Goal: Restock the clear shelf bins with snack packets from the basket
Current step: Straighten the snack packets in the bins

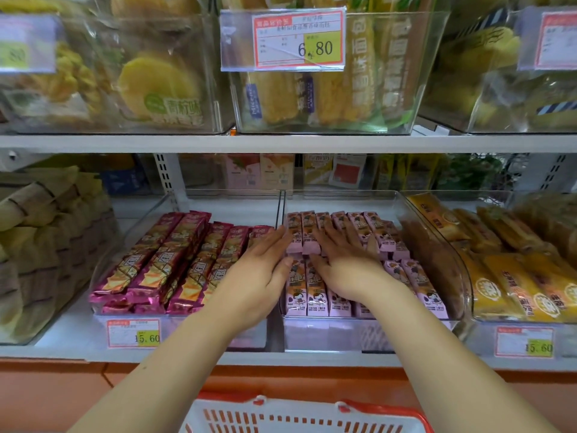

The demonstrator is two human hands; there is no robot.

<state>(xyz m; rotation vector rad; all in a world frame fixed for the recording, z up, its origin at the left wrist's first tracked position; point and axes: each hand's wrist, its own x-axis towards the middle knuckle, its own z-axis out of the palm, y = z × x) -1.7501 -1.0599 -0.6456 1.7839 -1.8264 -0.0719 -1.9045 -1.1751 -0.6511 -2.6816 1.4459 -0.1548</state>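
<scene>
Light pink snack packets fill a clear bin at the middle of the lower shelf. My right hand lies flat on top of them, fingers straight and spread. My left hand stands on edge with straight fingers against the left side of the pink packets, at the wall between this bin and the bin of magenta packets. Neither hand holds a packet. The red basket shows at the bottom edge; its contents are out of sight.
Brown wrapped packs sit at the left, yellow packets in a bin at the right. The upper shelf carries clear bins of yellow bread packs with price tags. An orange panel runs below the lower shelf.
</scene>
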